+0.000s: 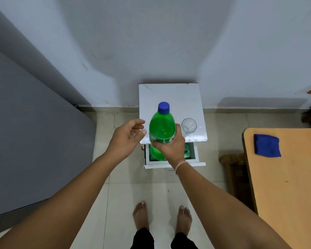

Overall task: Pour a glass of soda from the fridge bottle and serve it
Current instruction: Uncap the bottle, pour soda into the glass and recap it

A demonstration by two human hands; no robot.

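Gripping the green soda bottle (162, 126) around its lower body, the right hand (171, 146) is holding it upright above the white stand (169, 94), blue cap (163, 107) topmost, while the nearer, loosely open left hand (127, 137) is hovering empty just left of it.

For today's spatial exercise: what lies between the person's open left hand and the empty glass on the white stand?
In the head view, the green soda bottle, gripped by the right hand, stands between the left hand and the glass.

light: dim, even indoor | soft shadows on wall (151, 42) | edges: wide-angle bend | focus: sharp
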